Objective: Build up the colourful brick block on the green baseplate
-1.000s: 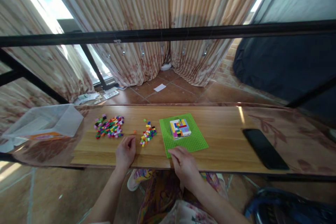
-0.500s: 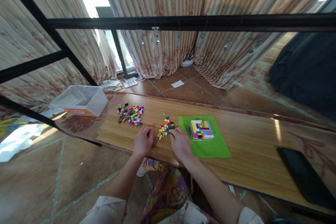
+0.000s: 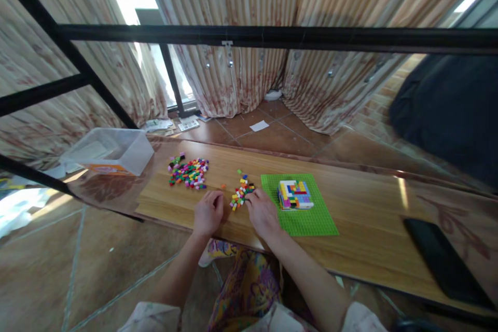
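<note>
My right hand (image 3: 263, 213) reaches the edge of a small pile of toy bricks (image 3: 238, 196), its thumb and fingers drawn together; whatever they pinch is too small to make out. To the left of that pile, my left hand (image 3: 209, 211) rests on the table with its fingers curled in, hiding anything inside. A single orange brick (image 3: 223, 187) lies just beyond the left hand. Right of my right hand is a green baseplate (image 3: 324, 220), bearing a low, multicoloured block of bricks (image 3: 295, 195) with a white edge.
A larger heap of mixed bricks (image 3: 189, 173) lies on the wooden table (image 3: 361, 207) at the left. Beyond it stands a clear plastic box (image 3: 134, 155). A black phone-like slab (image 3: 443, 259) lies at the right end. A dark metal rail (image 3: 280, 37) crosses above the table.
The whole view has shifted slightly. Both hands stay almost where they were, with the right fingers still at the small pile's edge.
</note>
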The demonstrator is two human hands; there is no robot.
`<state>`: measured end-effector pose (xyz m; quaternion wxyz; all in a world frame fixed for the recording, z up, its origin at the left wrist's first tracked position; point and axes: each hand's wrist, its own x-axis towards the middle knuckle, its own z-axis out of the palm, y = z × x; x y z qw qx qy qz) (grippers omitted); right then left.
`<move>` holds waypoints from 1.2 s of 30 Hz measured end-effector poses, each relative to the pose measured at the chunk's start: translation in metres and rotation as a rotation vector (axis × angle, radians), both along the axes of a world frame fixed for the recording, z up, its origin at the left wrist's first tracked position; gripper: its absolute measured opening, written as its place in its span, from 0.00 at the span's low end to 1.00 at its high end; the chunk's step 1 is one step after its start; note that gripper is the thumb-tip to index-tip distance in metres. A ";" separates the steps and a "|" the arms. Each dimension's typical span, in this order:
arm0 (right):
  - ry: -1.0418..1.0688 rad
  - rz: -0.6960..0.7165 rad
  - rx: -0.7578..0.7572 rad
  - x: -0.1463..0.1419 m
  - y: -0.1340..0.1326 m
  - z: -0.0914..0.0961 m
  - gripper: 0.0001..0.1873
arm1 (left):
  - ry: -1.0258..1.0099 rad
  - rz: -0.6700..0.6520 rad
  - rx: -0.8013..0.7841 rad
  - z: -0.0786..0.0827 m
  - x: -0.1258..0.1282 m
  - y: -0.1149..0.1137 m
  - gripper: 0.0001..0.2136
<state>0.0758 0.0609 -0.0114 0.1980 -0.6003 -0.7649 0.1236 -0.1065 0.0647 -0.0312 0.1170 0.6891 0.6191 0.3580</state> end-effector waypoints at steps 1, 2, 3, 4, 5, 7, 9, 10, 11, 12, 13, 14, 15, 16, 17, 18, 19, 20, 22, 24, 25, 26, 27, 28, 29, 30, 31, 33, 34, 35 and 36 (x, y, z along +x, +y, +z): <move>0.019 -0.005 0.002 0.000 0.000 0.000 0.09 | 0.002 0.002 0.000 0.000 0.000 0.000 0.10; 0.044 -0.012 0.007 0.001 0.000 0.000 0.09 | 0.003 0.001 0.002 0.000 -0.001 0.001 0.10; 0.074 -0.019 0.014 0.001 -0.001 0.000 0.09 | 0.003 -0.002 0.004 0.000 -0.001 0.001 0.10; 0.106 -0.023 0.022 0.002 -0.002 0.000 0.08 | 0.003 -0.006 0.006 0.001 -0.001 0.001 0.10; 0.142 -0.025 0.029 0.002 -0.003 0.001 0.08 | 0.004 -0.007 0.008 0.001 -0.001 0.001 0.11; 0.233 -0.019 0.040 0.004 -0.008 0.004 0.08 | 0.003 -0.005 0.012 0.003 0.000 0.001 0.11; 0.362 -0.005 0.043 0.006 -0.018 0.009 0.08 | 0.005 -0.001 0.012 0.004 0.000 0.001 0.11; 0.437 0.001 0.037 0.009 -0.023 0.013 0.08 | 0.007 0.003 0.010 0.004 0.000 0.001 0.11; 0.516 0.000 0.027 0.011 -0.030 0.017 0.08 | 0.011 0.005 0.009 0.004 0.000 0.001 0.11; 0.593 -0.008 0.012 0.016 -0.036 0.022 0.07 | 0.015 0.005 0.010 0.004 -0.001 0.002 0.11; 0.667 -0.025 -0.003 0.021 -0.041 0.026 0.07 | 0.019 0.005 0.012 0.004 -0.001 0.002 0.11; 0.733 -0.056 -0.012 0.028 -0.046 0.031 0.07 | 0.022 0.005 0.017 0.004 -0.001 0.002 0.11; 0.784 -0.097 -0.012 0.037 -0.049 0.035 0.07 | 0.022 0.002 0.022 0.004 -0.001 0.002 0.11; 0.815 -0.133 -0.007 0.048 -0.051 0.039 0.07 | 0.022 -0.002 0.025 0.003 -0.001 0.002 0.11; 0.834 -0.176 0.012 0.061 -0.050 0.042 0.08 | 0.022 -0.004 0.028 0.003 -0.001 0.002 0.11; 0.852 -0.225 0.036 0.074 -0.048 0.044 0.09 | 0.022 -0.003 0.031 0.004 -0.001 0.002 0.11; 0.863 -0.264 0.057 0.088 -0.045 0.045 0.10 | 0.022 -0.002 0.033 0.004 -0.001 0.002 0.11; 0.856 -0.286 0.072 0.102 -0.040 0.045 0.11 | 0.022 0.000 0.036 0.004 -0.001 0.003 0.11; 0.791 -0.343 0.102 0.125 -0.029 0.045 0.11 | 0.023 0.003 0.040 0.005 -0.001 0.003 0.11; 0.706 -0.382 0.126 0.141 -0.018 0.045 0.11 | 0.025 0.005 0.042 0.005 -0.001 0.004 0.11; 0.662 -0.384 0.137 0.145 -0.013 0.045 0.11 | 0.028 0.007 0.041 0.006 -0.001 0.004 0.12; 0.621 -0.374 0.146 0.146 -0.008 0.045 0.11 | 0.031 0.009 0.042 0.006 0.000 0.004 0.12; 0.578 -0.357 0.151 0.146 -0.004 0.045 0.11 | 0.035 0.011 0.043 0.006 0.000 0.004 0.12; 0.534 -0.342 0.150 0.145 0.000 0.045 0.11 | 0.038 0.014 0.046 0.006 0.000 0.004 0.12; 0.488 -0.336 0.143 0.143 0.003 0.045 0.11 | 0.042 0.015 0.049 0.006 0.000 0.004 0.12; 0.437 -0.340 0.131 0.140 0.006 0.045 0.11 | 0.045 0.016 0.051 0.006 0.000 0.004 0.12; 0.384 -0.357 0.119 0.138 0.009 0.044 0.11 | 0.046 0.015 0.053 0.007 0.000 0.004 0.12; 0.289 -0.403 0.100 0.134 0.014 0.043 0.10 | 0.047 0.011 0.055 0.007 0.000 0.004 0.12; 0.256 -0.420 0.092 0.133 0.016 0.042 0.10 | 0.049 0.008 0.054 0.007 0.000 0.004 0.12; 0.232 -0.429 0.086 0.132 0.018 0.042 0.09 | 0.051 0.007 0.054 0.008 0.000 0.004 0.12; 0.218 -0.433 0.079 0.131 0.019 0.041 0.09 | 0.052 0.008 0.054 0.008 0.000 0.004 0.12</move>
